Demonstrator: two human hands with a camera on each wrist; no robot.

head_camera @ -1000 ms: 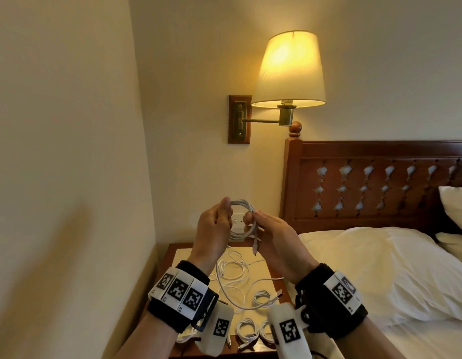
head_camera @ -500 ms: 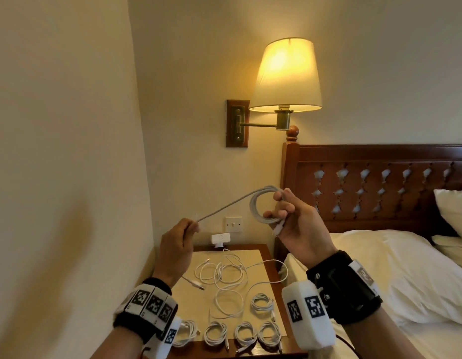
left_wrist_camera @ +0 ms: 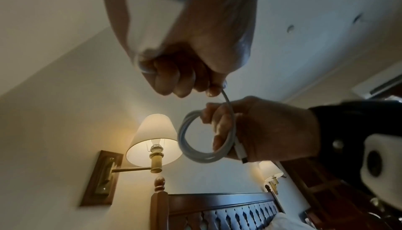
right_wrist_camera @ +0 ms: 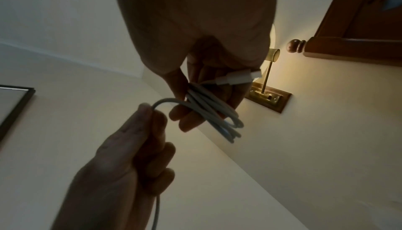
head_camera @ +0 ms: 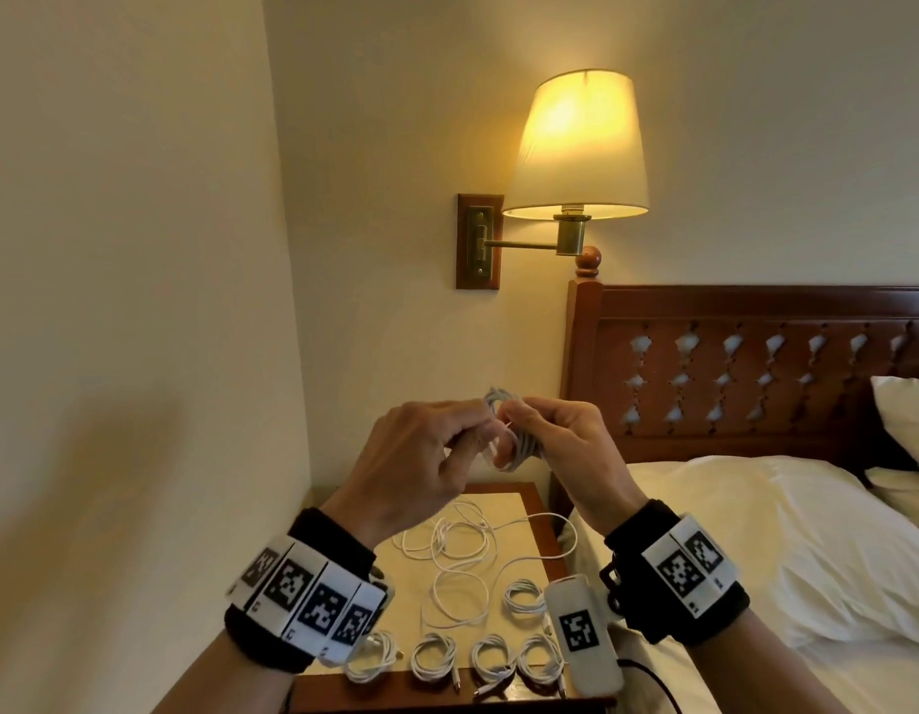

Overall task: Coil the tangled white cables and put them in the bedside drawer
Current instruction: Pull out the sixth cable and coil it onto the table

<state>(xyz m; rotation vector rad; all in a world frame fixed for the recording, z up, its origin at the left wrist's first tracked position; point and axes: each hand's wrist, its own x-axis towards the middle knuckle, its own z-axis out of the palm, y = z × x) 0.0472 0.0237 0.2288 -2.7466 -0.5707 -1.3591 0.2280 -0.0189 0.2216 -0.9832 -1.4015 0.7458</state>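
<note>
My right hand (head_camera: pixel 550 430) grips a small coil of white cable (head_camera: pixel 509 438) at chest height above the bedside table (head_camera: pixel 522 507). My left hand (head_camera: pixel 449 445) pinches the free strand right beside the coil. In the left wrist view the coil (left_wrist_camera: pixel 195 140) hangs from the right hand's fingers (left_wrist_camera: pixel 219 130), its plug (left_wrist_camera: pixel 240 153) lying against the palm. In the right wrist view the loops (right_wrist_camera: pixel 215 113) cross the right fingers. A tangle of loose white cables (head_camera: pixel 447 551) lies on the table, with several finished coils (head_camera: pixel 437 657) along its front edge. No drawer shows.
A lit wall lamp (head_camera: pixel 581 146) hangs above the table. The wooden headboard (head_camera: pixel 756 383) and the bed with its white sheet (head_camera: pixel 756 533) and pillow (head_camera: pixel 910 425) lie to the right. A plain wall (head_camera: pixel 138 353) closes the left side.
Half a second ago my left hand held the strand stretched out low to the left. It has swung back up to the right hand, bringing the strand onto the coil.
</note>
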